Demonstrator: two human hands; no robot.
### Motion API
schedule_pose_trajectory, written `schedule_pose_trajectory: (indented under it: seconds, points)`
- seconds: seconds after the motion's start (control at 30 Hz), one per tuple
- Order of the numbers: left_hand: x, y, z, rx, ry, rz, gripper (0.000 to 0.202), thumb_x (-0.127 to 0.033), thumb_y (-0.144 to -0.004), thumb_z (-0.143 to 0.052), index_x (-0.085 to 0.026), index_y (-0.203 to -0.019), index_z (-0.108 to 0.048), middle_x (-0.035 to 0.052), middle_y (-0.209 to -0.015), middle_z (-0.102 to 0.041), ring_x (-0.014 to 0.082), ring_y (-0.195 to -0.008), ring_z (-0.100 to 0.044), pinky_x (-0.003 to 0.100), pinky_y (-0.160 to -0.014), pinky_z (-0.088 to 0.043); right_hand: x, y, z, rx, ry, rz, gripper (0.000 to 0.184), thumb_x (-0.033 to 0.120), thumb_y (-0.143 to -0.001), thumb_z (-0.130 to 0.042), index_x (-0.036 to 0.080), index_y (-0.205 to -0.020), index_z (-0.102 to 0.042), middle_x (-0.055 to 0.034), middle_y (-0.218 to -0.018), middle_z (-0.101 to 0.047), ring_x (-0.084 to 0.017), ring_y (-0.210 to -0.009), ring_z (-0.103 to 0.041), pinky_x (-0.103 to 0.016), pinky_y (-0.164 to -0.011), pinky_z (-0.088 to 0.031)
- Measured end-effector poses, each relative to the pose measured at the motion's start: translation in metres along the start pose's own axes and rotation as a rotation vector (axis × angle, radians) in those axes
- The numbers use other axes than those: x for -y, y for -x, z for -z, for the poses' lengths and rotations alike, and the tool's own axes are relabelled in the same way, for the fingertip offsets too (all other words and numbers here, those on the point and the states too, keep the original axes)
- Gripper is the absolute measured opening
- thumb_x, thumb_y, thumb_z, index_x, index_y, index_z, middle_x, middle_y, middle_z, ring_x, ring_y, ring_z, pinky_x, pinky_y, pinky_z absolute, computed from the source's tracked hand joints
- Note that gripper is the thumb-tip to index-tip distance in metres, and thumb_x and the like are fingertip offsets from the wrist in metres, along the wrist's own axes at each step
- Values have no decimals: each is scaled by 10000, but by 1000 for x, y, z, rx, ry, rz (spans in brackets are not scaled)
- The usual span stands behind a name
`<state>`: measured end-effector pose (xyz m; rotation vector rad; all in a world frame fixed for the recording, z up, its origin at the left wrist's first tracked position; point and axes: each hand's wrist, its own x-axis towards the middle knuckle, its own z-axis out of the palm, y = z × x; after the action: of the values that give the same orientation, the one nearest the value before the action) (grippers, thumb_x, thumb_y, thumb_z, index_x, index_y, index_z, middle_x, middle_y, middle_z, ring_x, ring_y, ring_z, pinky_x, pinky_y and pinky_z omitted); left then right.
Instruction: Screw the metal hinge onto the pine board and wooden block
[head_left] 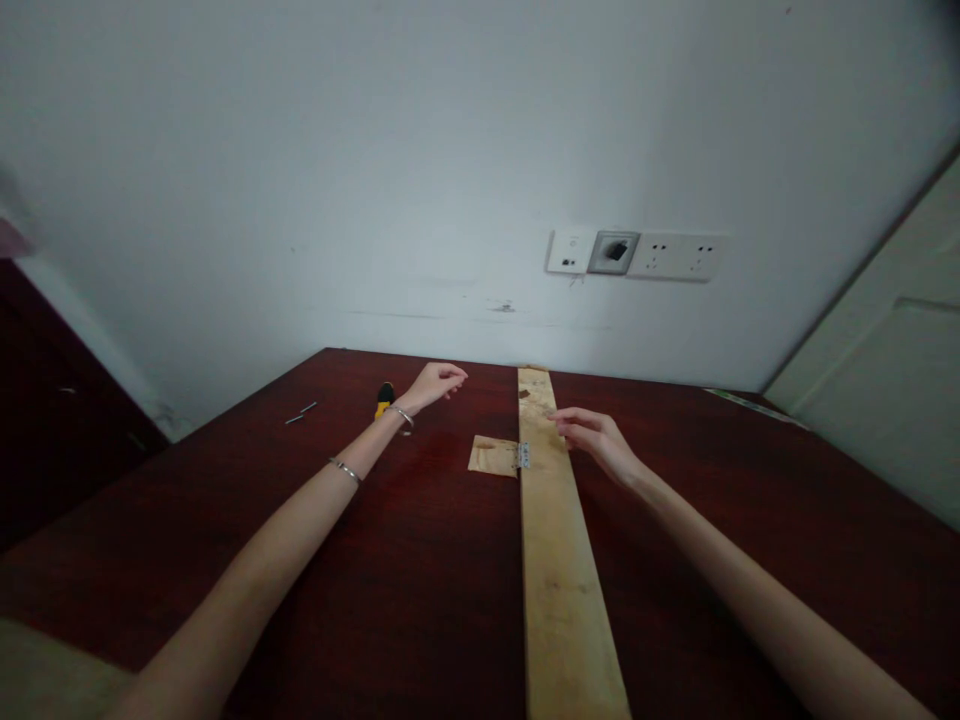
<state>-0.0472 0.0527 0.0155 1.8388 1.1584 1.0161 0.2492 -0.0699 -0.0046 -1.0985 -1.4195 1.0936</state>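
A long pale wooden plank point(559, 570) runs away from me across the dark red table. At its left edge a small metal hinge point(523, 456) joins it to a thin square piece of wood point(493, 455). My right hand point(598, 442) is over the plank's right edge, beyond the hinge, its thumb and fingers pinched together; anything between them is too small to make out. To the left of the plank, my left hand point(437, 383) hovers above the table with fingers curled together, their contents hidden. Beside its wrist lies a yellow and black tool point(385, 398), partly covered by the arm.
Two thin metal pieces point(301, 413) lie on the table point(420, 560) at the left. A white wall point(420, 200) with sockets point(675, 257) and a black plug point(616, 250) stands behind. A flat strip point(754, 405) rests near the back right edge, by a pale door point(892, 350).
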Motion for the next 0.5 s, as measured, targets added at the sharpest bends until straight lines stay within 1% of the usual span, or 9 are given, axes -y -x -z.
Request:
schedule_pose_trajectory:
  seconds: [0.1,0.17,0.23,0.3,0.37,0.43,0.5]
  points:
    - [7,2,37,-64,-55,28,189,-221,-754,-608,-109,-888,-681,38,-725,-637,95,-596,-560,169,-480,-438,6,-2,1,-8,-16,-51,266,335,-642,-715,167,-848,-721,-49,-848,-652,-158,-756,-543,-261,-605,-434]
    - [16,5,70,-113,-101,67,210,-245,-734,-625,-109,-886,-678,46,-734,-643,104,-610,-567,174,-490,-438,9,-3,1,-3,-9,-70,270,344,-630,-731,165,-832,-725,-45,-808,-642,-157,-744,-539,-260,-597,-435]
    - [27,12,106,-164,-183,98,237,-260,-728,-617,-112,-903,-674,48,-745,-644,110,-629,-568,179,-510,-439,9,-5,0,5,9,-73,276,356,-627,-741,162,-824,-731,-41,-771,-633,-152,-729,-537,-257,-594,-436]
    - [39,23,143,-199,-312,180,228,-268,-715,-600,-123,-878,-666,29,-720,-631,108,-624,-555,175,-512,-427,9,-7,-1,15,29,-73,285,368,-628,-746,159,-822,-736,-47,-767,-638,-151,-724,-540,-254,-589,-437]
    - [50,36,177,-236,-370,250,180,-259,-681,-599,-130,-795,-651,4,-638,-596,102,-574,-522,172,-488,-396,8,-11,-2,27,40,-73,302,386,-624,-751,159,-822,-740,-60,-791,-653,-154,-718,-547,-256,-581,-443]
    - [59,52,205,-252,-407,325,117,-246,-641,-603,-144,-697,-618,-21,-546,-540,90,-507,-469,168,-455,-352,7,-14,-4,32,44,-72,323,406,-605,-762,162,-816,-746,-71,-809,-669,-160,-714,-556,-261,-575,-451]
    - [67,69,226,-221,-421,407,89,-238,-606,-614,-156,-621,-583,-36,-480,-489,77,-453,-418,167,-432,-308,7,-18,-7,31,42,-72,345,425,-578,-776,167,-807,-752,-78,-814,-681,-170,-716,-566,-266,-570,-461]
